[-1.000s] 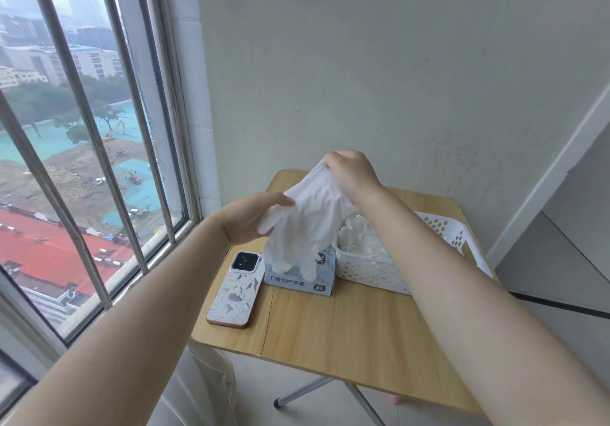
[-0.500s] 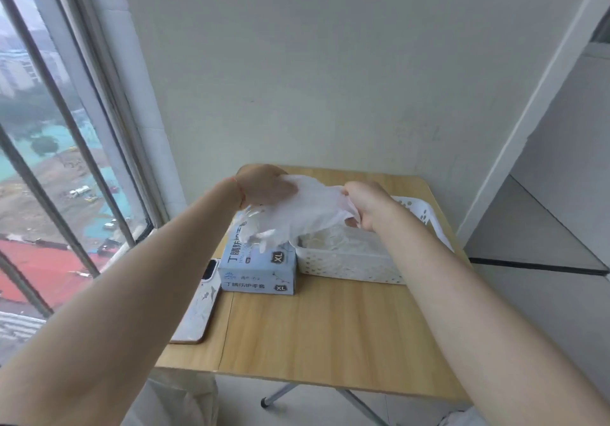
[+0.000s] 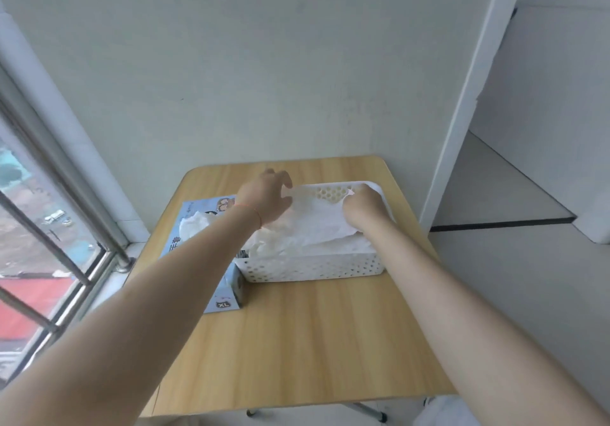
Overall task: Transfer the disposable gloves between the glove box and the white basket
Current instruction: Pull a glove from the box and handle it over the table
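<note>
Head view shows both hands over the white basket [image 3: 313,265] at frame centre — the left hand [image 3: 265,199] and the right hand [image 3: 363,204] each pinch an edge of a white disposable glove [image 3: 317,221] spread above the heap inside. Just left of it, the blue glove box [image 3: 201,224] lies on the wooden table [image 3: 313,343], a glove poking from its opening.

Glove layout on the table [image 3: 297,343]

A glove [image 3: 317,224] lies in the basket [image 3: 313,269] under both grips; the glove box [image 3: 198,227] sits left of them.

The glove box [image 3: 211,254], down-left of the left hand's fingers [image 3: 280,183], carries a dark badge reading "XL" [image 3: 223,305] on its near end. Larger characters along its top edge are too blurred and covered to read.
</note>
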{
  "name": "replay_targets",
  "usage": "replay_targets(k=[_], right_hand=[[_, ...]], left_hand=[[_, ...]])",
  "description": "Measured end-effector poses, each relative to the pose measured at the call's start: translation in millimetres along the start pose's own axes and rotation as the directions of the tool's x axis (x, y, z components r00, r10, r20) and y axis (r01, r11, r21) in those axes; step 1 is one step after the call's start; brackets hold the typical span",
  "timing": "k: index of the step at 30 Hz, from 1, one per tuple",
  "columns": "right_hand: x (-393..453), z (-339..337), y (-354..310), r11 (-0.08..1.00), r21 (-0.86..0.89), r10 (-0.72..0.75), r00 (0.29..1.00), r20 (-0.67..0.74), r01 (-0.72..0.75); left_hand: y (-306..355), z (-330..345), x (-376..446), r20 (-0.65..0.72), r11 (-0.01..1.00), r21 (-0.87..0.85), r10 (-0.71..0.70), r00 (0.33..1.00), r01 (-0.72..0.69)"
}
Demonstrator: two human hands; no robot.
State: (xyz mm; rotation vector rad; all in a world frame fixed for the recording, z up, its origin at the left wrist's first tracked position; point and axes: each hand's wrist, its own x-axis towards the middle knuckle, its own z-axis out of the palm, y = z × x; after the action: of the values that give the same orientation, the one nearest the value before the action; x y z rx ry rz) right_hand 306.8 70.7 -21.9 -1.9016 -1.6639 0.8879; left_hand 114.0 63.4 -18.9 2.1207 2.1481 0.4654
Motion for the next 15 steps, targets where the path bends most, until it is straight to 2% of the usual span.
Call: replay_targets(k=[2,3,5,7,9,11,13,15], right_hand=[[1.4,2.5,3.9,0.989,-0.127,-0.086,0.995,-0.045,0.079],[0.1,3.7,4.9,0.977,-0.182,-0.12,0.991,-0.057,0.108],[-0.6,8.2,4.4,0.944,-0.305,-0.151,0.986,-0.069,0.124],[-1.4,11.1,3.8,0.886,-0.445,-0.183,0.98,-0.074,0.132],[-3.0,11.9,5.0,0.81,-0.568,-0.241,0.966,-0.093,0.148],[-5.8,11.5,7.1,0.753,-0.641,-0.288,0.95,-0.118,0.148],[-9.4,11.4,7.9,0.707,-0.694,-0.302,0.946,-0.118,0.139],[-12.3,13.2,5.0,0.637,-0.758,-0.353,0.927,-0.126,0.14]], left_hand=[[4.6,2.5,-10.2,-0.144,0.992,0.034,0.128,0.981,-0.124],[7.3,1.2,-14.3,-0.139,0.986,0.023,0.168,0.976,-0.167],[10.8,0.5,-20.7,0.024,0.981,0.007,0.192,0.981,-0.192],[7.4,4.5,-27.6,0.172,0.977,0.097,0.17,0.97,-0.188],[-2.0,6.1,-34.4,0.251,0.979,0.118,0.132,0.959,-0.166],[-11.6,5.2,-38.2,0.322,0.993,0.039,0.09,0.942,-0.108],[-15.1,1.8,-42.4,0.356,0.996,-0.084,0.064,0.933,-0.036],[-15.1,-4.3,-45.7,0.243,0.993,-0.113,0.053,0.968,-0.026]])
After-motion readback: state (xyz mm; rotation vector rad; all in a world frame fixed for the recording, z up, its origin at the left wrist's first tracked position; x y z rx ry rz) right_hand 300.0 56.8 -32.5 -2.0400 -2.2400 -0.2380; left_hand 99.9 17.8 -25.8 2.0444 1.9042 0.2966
